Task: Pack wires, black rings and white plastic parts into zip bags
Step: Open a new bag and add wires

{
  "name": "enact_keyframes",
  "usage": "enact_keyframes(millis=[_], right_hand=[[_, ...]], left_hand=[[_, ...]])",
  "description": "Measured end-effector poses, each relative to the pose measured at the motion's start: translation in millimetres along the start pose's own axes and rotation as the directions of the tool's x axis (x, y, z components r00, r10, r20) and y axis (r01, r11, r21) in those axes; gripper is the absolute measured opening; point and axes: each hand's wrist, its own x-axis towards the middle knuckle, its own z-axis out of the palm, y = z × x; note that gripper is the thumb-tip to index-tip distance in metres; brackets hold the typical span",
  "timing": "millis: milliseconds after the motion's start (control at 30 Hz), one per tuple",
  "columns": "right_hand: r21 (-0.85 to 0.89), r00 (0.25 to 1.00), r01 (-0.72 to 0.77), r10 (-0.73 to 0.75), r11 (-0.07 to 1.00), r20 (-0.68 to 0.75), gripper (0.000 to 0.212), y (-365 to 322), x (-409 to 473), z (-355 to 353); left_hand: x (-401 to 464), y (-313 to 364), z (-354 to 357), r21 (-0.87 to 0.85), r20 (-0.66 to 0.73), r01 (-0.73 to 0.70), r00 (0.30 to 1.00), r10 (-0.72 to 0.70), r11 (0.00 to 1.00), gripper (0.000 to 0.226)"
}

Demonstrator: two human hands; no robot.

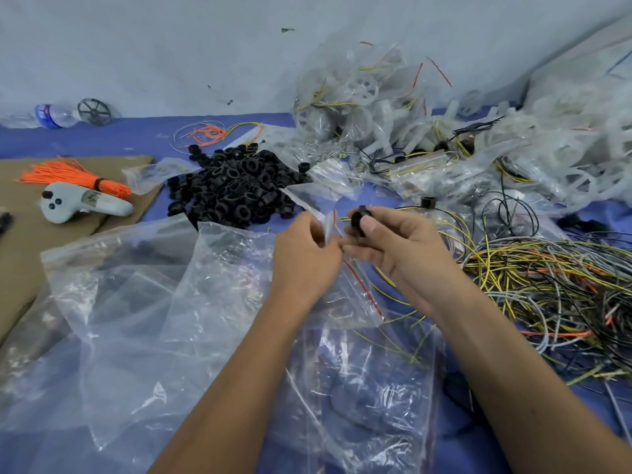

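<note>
At the centre of the blue table, my left hand (304,254) pinches the top edge of a small clear zip bag (352,295) with a red seal line. My right hand (386,244) grips a black ring (359,217) between thumb and fingers, right at the bag's mouth. A heap of black rings (236,186) lies behind my hands. Tangled yellow, black, grey and orange wires (554,289) spread out at the right. White plastic parts in filled bags (393,107) pile up at the back right.
Large empty clear bags (136,302) cover the front left. A cardboard sheet (20,234) at the left carries a grey controller (78,203) and an orange wire bundle (75,176). A water bottle (54,116) lies at the far left by the wall.
</note>
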Motion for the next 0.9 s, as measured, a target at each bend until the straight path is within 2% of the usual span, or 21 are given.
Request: enact_keyframes(millis=[67, 200, 233, 300, 367, 467, 600, 767, 800, 900], right_hand=[[0.035, 0.995, -0.021, 0.018, 0.999, 0.094, 0.022, -4.1, -0.8, 2.0], [-0.271, 0.99, -0.044, 0.078, 0.962, 0.116, 0.011, -2.1, 0.0, -2.6], [-0.379, 0.988, -0.037, 0.092, 0.925, 0.127, 0.01, -0.6, -0.2, -3.5], [-0.626, 0.988, 0.054, 0.048, 0.778, 0.144, 0.011, 2.5, 0.6, -5.8], [-0.767, 0.985, 0.136, 0.0, 0.627, 0.175, 0.015, 4.1, 0.4, -5.9], [-0.806, 0.981, 0.189, -0.063, 0.561, 0.186, 0.012, 3.8, -2.5, -1.9], [-0.848, 0.971, 0.227, -0.045, 0.479, 0.235, 0.003, 2.7, -3.2, 1.1], [-0.855, 0.977, 0.214, -0.085, 0.472, 0.197, 0.019, 4.5, -5.6, 5.8], [-0.842, 0.977, 0.211, -0.087, 0.497, 0.194, 0.025, 4.3, -5.4, 7.3], [-0.635, 0.953, 0.201, 0.0, 0.746, 0.302, 0.038, 4.5, -7.8, 11.2]], left_hand=[[0.6, 0.7, -1.5, -0.109, 0.008, 0.0, 1.0, 0.0, 0.994, 0.028], [0.3, 6.4, -4.3, -0.23, 0.023, 0.021, 1.0, -0.016, 0.973, 0.036], [0.5, 8.2, -5.4, -0.242, 0.014, 0.014, 1.0, -0.011, 0.97, 0.038], [0.9, 11.0, -7.1, -0.286, 0.022, 0.008, 1.0, -0.002, 0.958, 0.04], [0.3, 13.5, -7.9, -0.419, 0.087, 0.055, 0.996, -0.021, 0.906, 0.041], [-2.4, 18.6, -9.5, -0.572, 0.192, 0.115, 0.981, -0.004, 0.812, 0.035], [-6.1, 23.9, -11.5, -0.629, 0.224, 0.071, 0.97, 0.093, 0.774, 0.038], [-10.3, 29.8, -14.7, -0.68, 0.272, 0.067, 0.948, 0.166, 0.73, 0.035], [-10.5, 30.1, -14.6, -0.687, 0.275, 0.074, 0.948, 0.164, 0.723, 0.035], [-9.2, 29.0, -15.9, -0.718, 0.27, 0.115, 0.955, 0.123, 0.686, 0.03]])
